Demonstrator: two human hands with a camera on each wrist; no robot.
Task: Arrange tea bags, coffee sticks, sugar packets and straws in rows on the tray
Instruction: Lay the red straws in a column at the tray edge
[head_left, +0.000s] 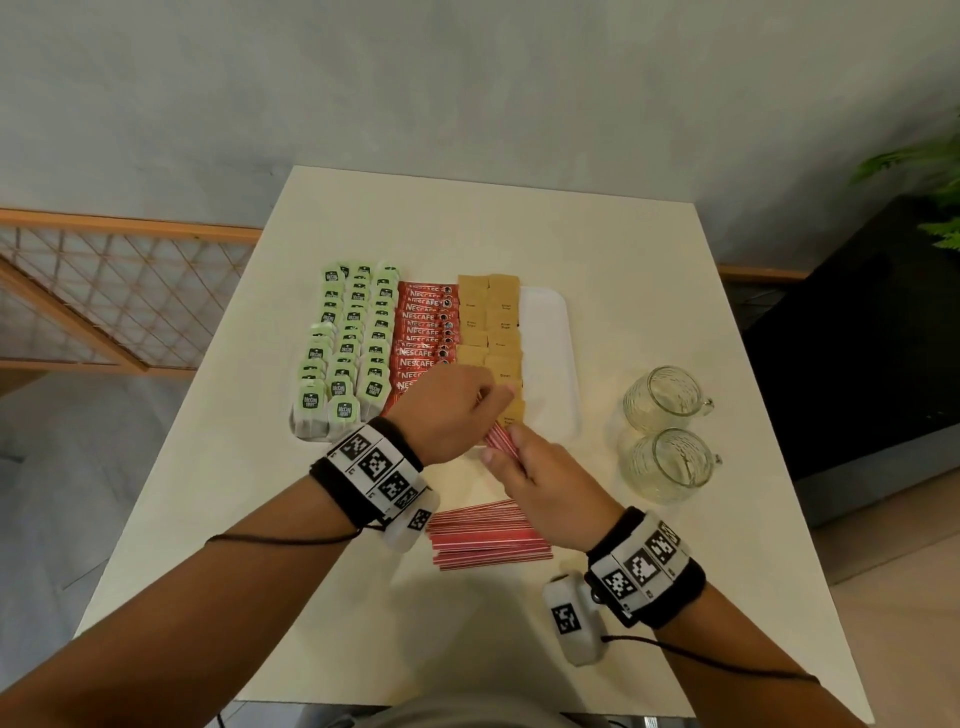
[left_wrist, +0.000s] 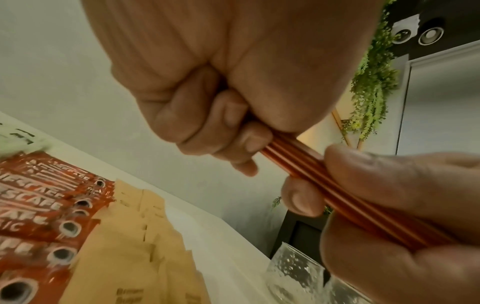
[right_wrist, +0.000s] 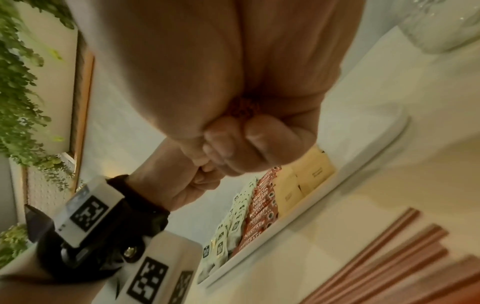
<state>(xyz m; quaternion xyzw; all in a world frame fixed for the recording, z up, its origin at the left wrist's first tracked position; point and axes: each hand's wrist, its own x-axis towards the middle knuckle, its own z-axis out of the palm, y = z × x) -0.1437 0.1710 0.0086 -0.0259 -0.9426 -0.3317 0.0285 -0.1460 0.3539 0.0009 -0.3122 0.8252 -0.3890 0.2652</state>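
A white tray (head_left: 550, 338) holds rows of green tea bags (head_left: 348, 343), red coffee sticks (head_left: 423, 338) and brown sugar packets (head_left: 491, 327); its right strip is bare. Both hands hold one small bundle of red straws (head_left: 501, 441) just above the tray's near edge. My left hand (head_left: 457, 410) grips the bundle's far end, fingers curled round the straws (left_wrist: 291, 156). My right hand (head_left: 545, 488) grips the near end; only the tips of the straws (right_wrist: 244, 107) show inside its fist. A pile of loose red straws (head_left: 488, 535) lies on the table under my wrists.
Two empty glass mugs (head_left: 665, 400) (head_left: 670, 465) stand on the table right of the tray. The white table (head_left: 467, 228) ends near my body. A wooden lattice screen (head_left: 104, 291) is at the left, a dark cabinet (head_left: 857, 338) at the right.
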